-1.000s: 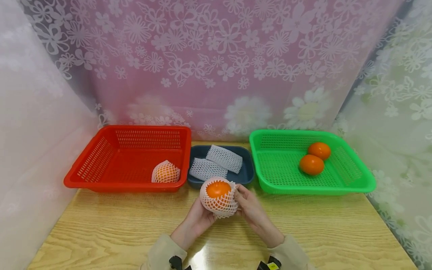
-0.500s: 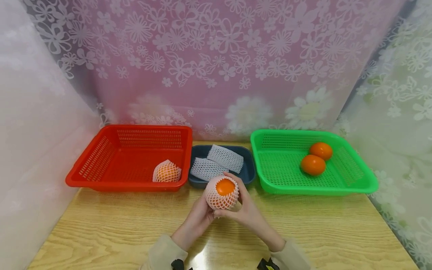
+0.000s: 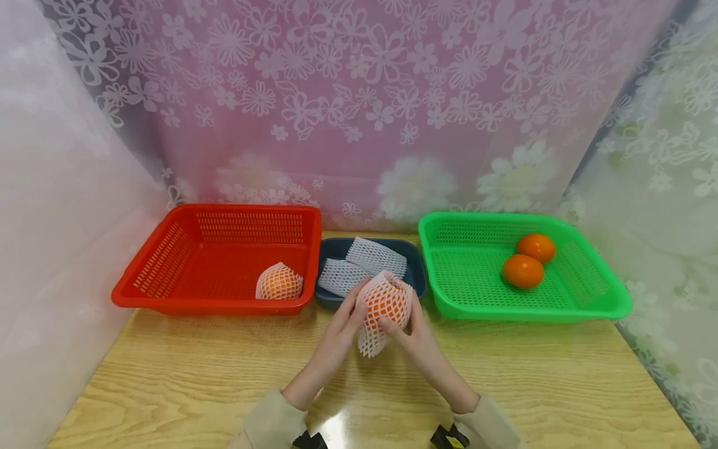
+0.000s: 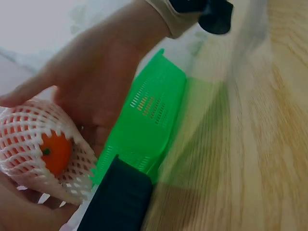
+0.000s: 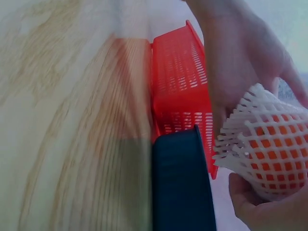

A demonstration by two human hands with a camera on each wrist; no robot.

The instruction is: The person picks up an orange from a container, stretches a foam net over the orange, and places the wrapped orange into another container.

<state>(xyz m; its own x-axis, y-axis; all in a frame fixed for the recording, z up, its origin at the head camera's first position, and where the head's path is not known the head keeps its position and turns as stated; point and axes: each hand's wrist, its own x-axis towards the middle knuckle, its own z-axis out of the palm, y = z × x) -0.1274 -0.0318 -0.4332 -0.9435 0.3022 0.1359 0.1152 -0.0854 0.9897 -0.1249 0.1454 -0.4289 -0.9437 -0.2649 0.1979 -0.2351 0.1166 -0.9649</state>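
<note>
An orange (image 4: 57, 153) in a white foam net sleeve (image 3: 370, 340) is held up between both hands, in front of the blue tray. My left hand (image 3: 336, 340) grips its left side, with the thumb over the net. On the right side my right hand (image 3: 419, 352) holds it, thumb across the front. The net wraps most of the fruit; a loose end hangs below in the head view. Bare orange peel and a small green stem end show through the net's opening in the left wrist view. The right wrist view shows the net (image 5: 274, 144) stretched over the fruit.
A red basket (image 3: 207, 305) on the left holds one netted orange (image 3: 280, 284). In the blue tray (image 3: 417, 268) lie two flat foam nets (image 3: 377, 255). The green basket (image 3: 505, 312) on the right holds two bare oranges (image 3: 523, 272). Floral curtains hang behind and beside the table.
The held orange has been turned, so its bare patch no longer faces up toward the head camera. Both hands have shifted slightly right and changed their hold.
</note>
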